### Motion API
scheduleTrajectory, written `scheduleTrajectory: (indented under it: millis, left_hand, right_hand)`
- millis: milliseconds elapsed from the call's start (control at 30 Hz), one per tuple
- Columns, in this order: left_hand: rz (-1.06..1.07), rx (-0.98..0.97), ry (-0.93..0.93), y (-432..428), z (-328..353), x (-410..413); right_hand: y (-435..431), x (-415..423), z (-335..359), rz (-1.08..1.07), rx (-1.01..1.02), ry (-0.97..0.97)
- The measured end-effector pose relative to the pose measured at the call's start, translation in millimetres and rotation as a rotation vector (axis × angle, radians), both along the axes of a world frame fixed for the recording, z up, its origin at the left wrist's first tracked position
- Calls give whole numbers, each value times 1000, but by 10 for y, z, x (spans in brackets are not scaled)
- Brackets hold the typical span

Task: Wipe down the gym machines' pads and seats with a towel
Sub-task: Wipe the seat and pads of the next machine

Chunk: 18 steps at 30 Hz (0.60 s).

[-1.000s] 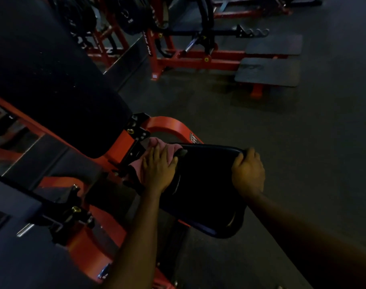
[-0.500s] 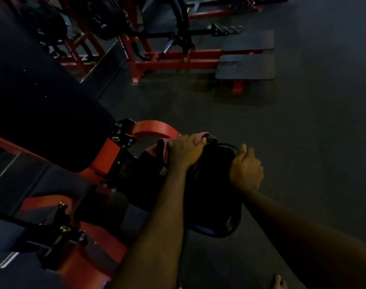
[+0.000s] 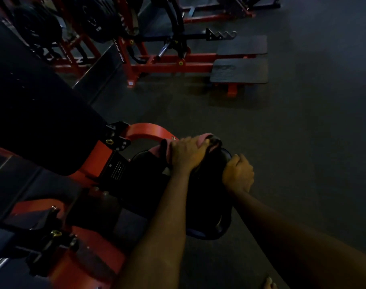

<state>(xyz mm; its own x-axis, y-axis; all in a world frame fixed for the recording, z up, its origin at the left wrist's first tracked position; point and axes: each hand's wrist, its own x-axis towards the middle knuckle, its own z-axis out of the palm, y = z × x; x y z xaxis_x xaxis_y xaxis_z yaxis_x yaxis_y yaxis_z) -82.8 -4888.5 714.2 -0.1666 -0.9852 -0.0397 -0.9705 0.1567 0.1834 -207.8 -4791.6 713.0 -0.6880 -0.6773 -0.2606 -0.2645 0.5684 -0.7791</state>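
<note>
Two hands — one towel, one seat

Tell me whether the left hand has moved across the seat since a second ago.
Yes. The left hand, holding the towel, has slid across the seat away from the red frame, toward the right hand.

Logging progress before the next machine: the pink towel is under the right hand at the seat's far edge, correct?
Not quite. The head view shows the pink towel under the left hand at the far edge of the seat. The right hand grips the seat's side edge, with no towel.
</note>
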Motion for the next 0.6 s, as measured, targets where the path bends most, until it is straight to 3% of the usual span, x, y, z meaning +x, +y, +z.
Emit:
scheduleTrajectory:
  millis: [133,267,400,600]
  left_hand:
    - [-134,11,92,119,39,27]
    - [-56,71,34,36,69,98]
    - [103,99,-99,46,109,-456]
    - [74,-167,51,690,70,-643]
  right_hand:
    - [89,-93,-28,-64,-128,-188]
    - [267,-502,-81,193,-132,-432]
    - [104,-1058,-99,434,-10,-369]
    - [-428,-1349,-5,573,-6,-331]
